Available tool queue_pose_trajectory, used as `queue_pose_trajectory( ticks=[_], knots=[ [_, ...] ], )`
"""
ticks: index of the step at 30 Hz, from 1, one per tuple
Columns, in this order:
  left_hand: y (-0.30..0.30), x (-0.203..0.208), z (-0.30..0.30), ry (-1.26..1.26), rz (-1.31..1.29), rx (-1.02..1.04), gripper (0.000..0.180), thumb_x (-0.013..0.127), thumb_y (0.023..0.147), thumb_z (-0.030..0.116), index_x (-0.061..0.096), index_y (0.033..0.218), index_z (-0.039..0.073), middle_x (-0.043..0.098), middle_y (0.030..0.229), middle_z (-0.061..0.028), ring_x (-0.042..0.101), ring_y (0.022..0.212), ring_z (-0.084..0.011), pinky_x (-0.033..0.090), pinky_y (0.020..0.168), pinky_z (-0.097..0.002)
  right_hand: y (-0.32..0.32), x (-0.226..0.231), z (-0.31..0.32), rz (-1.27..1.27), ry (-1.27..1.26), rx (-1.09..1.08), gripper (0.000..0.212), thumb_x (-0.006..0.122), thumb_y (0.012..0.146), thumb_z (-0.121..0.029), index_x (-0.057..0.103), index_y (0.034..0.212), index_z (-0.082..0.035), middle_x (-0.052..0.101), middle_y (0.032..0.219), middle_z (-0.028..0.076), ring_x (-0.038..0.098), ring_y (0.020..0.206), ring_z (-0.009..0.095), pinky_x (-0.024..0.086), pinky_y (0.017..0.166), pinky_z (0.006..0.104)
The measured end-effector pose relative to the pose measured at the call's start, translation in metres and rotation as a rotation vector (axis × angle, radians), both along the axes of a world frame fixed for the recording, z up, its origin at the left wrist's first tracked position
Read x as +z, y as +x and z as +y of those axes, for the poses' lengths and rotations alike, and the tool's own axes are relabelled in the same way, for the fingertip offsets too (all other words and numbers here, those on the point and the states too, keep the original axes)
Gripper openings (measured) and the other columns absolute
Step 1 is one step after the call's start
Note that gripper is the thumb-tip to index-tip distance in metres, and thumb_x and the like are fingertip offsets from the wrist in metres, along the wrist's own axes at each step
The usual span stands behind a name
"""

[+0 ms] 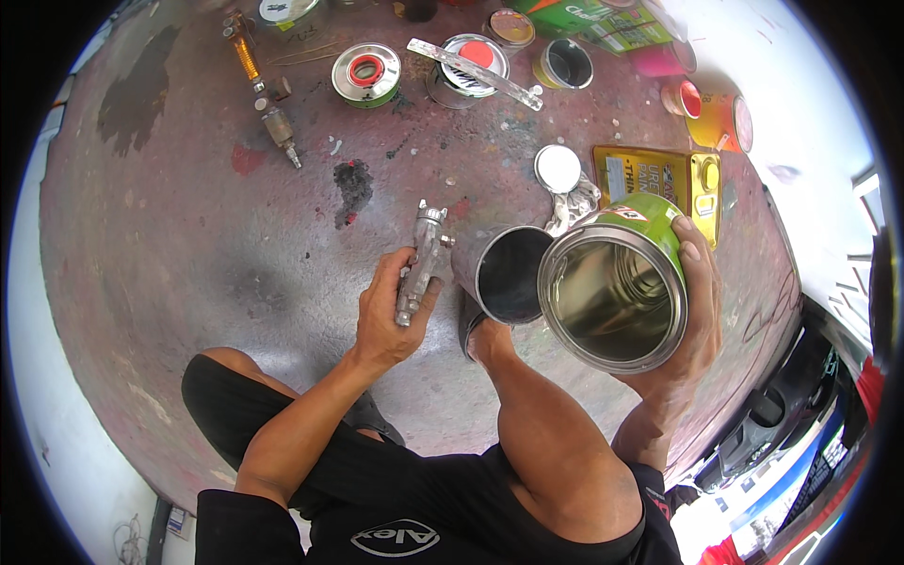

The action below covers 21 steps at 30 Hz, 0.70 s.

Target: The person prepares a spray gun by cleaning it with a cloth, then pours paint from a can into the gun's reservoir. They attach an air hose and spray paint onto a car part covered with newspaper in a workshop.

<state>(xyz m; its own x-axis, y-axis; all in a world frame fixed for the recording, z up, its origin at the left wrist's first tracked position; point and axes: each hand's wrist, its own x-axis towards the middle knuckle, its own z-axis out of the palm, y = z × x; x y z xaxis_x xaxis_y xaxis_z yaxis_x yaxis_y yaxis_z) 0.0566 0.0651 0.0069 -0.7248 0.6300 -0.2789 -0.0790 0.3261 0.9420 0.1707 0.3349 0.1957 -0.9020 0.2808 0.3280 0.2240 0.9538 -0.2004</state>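
My left hand [388,315] is wrapped round a metal paint spray gun [426,264], its nozzle end pointing away from me. Just right of the gun is a dark grey cup [513,275], its open mouth facing up; it looks joined to the gun, though the joint is hard to make out. In my right hand [699,292] is an opened green paint can [650,218], gripped by its side and tilted with its mouth toward me. The can's bare metal inside shows, and its rim overlaps or touches the cup's right edge; I cannot tell which.
A yellow thinner tin [708,202] lies beyond the green can, near a white round lid [557,169] and a crumpled cloth [576,202]. Farther off are a ring-topped can [366,73], a mixing stick [476,73] across another can, and a second spray tool [278,127].
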Motion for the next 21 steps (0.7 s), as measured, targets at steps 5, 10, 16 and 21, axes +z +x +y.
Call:
queue_pose_trajectory(
  ticks=[5, 10, 16, 21],
  knots=[
    [0.0002, 0.001, 0.0015, 0.002, 0.01, -0.009, 0.046, 0.08, 0.104, 0.021, 0.06, 0.141, 0.002, 0.068, 0.117, -0.0163, 0.07, 0.086, -0.0253, 0.056, 0.076, -0.038, -0.0005, 0.0019, 0.0, 0.009, 0.016, 0.011, 0.092, 0.101, 0.081, -0.024, 0.049, 0.154, -0.002, 0.07, 0.145, 0.029, 0.071, 0.132, 0.049, 0.059, 0.112, 0.0544],
    [0.0013, -0.0006, 0.0004, 0.007, 0.02, -0.01, 0.046, 0.08, 0.104, 0.021, 0.06, 0.141, 0.002, 0.069, 0.117, -0.0167, 0.072, 0.088, -0.0264, 0.057, 0.076, -0.0383, -0.0001, 0.002, -0.001, 0.005, 0.024, 0.013, 0.091, 0.1, 0.082, -0.024, 0.049, 0.154, -0.002, 0.07, 0.144, 0.029, 0.071, 0.132, 0.049, 0.059, 0.112, 0.0542],
    [0.0018, -0.0008, 0.0019, 0.008, 0.008, -0.015, 0.046, 0.08, 0.104, 0.021, 0.06, 0.142, 0.002, 0.069, 0.118, -0.017, 0.073, 0.088, -0.0273, 0.058, 0.077, -0.0392, 0.0012, 0.0046, 0.0, -0.018, 0.021, 0.01, 0.089, 0.098, 0.084, -0.024, 0.048, 0.155, -0.002, 0.069, 0.145, 0.03, 0.071, 0.131, 0.05, 0.059, 0.111, 0.0555],
    [0.0023, -0.0018, 0.001, 0.0, 0.012, -0.021, 0.046, 0.08, 0.104, 0.021, 0.059, 0.142, 0.002, 0.069, 0.118, -0.0176, 0.074, 0.089, -0.0288, 0.058, 0.077, -0.0398, 0.002, 0.0042, 0.0004, -0.022, 0.022, 0.012, 0.088, 0.097, 0.085, -0.024, 0.047, 0.155, -0.002, 0.069, 0.145, 0.03, 0.071, 0.131, 0.05, 0.059, 0.111, 0.0558]
  ],
)
